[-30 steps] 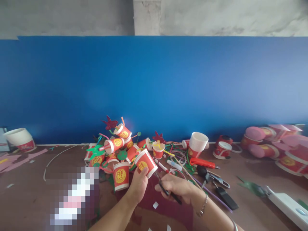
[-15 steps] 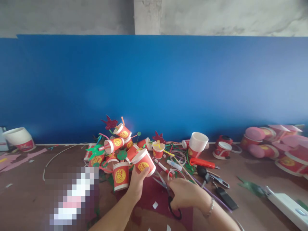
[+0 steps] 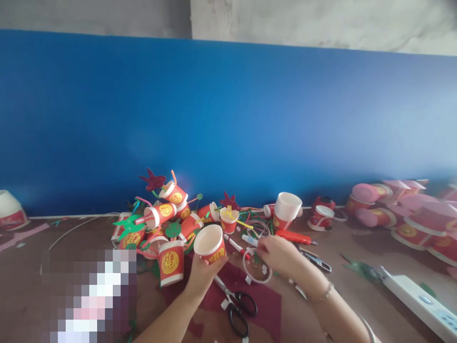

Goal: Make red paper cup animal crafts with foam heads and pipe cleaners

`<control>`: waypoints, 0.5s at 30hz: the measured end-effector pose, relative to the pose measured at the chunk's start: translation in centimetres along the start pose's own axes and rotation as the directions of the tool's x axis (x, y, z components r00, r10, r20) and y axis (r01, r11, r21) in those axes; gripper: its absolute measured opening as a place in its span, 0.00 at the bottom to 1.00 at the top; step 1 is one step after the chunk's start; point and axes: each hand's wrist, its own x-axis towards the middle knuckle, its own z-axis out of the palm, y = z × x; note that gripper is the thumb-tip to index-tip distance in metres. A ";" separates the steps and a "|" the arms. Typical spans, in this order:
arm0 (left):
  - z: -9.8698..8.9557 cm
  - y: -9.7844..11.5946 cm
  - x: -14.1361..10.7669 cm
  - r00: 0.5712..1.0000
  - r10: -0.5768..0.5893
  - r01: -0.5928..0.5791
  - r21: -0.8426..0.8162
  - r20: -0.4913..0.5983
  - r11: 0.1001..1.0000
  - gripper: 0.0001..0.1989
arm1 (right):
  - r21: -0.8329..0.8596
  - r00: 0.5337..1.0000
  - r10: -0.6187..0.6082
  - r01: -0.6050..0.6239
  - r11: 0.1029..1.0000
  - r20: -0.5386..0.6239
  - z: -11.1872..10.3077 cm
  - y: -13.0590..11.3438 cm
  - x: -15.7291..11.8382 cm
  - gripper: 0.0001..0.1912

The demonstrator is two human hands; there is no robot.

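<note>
My left hand (image 3: 205,276) is wrapped around a red and white paper cup (image 3: 210,245) with a gold emblem, its open mouth tilted toward me. My right hand (image 3: 278,255) has its fingers curled at the top of a thin white ring (image 3: 244,267) that looks like a roll of tape; the fingertips are partly hidden. Black-handled scissors (image 3: 233,297) lie with blades apart on a dark red sheet (image 3: 269,305), between my forearms. Left of the held cup stands another emblem cup (image 3: 171,263), beside a heap of decorated cups (image 3: 160,215) with straws and green and maroon cutouts.
A stack of white-rimmed cups (image 3: 287,207) stands behind my right hand, near an orange-red cutter (image 3: 294,237). A red-capped marker (image 3: 237,247) lies in front of loose straws. Pink-topped cup pieces (image 3: 410,216) and a white power strip (image 3: 421,297) are at right. A blue panel (image 3: 228,119) rises behind.
The scissors have left my right hand and lie on the dark red sheet. That hand is now at the white ring, which stands more upright. My left hand has tipped the cup's mouth toward me.
</note>
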 end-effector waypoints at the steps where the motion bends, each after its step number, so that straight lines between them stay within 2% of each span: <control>1: 0.1 0.0 0.0 1.000 0.012 -0.013 0.011 0.016 1.000 0.21 | -0.028 0.998 0.063 -0.063 0.998 -0.014 -0.1 0.8 0.5 0.13; 4: 0.1 -0.3 0.0 0.997 0.073 -0.075 0.086 0.029 0.993 0.21 | -0.071 0.985 0.170 -0.171 0.983 -0.020 0.5 2.6 1.6 0.11; 9: -0.1 -0.9 0.1 0.987 0.150 -0.157 0.214 0.051 0.964 0.18 | -0.084 0.977 0.212 -0.209 0.974 0.028 2.1 3.0 2.7 0.08; 11: 0.0 -1.0 0.0 0.981 0.187 -0.192 0.212 0.042 0.958 0.19 | -0.082 0.979 0.203 -0.199 0.976 0.032 2.1 2.9 2.7 0.08; 15: 0.4 -1.0 -0.4 0.976 0.206 -0.214 0.120 0.073 0.969 0.28 | -0.061 0.985 0.174 -0.174 0.983 -0.007 1.1 3.3 2.0 0.11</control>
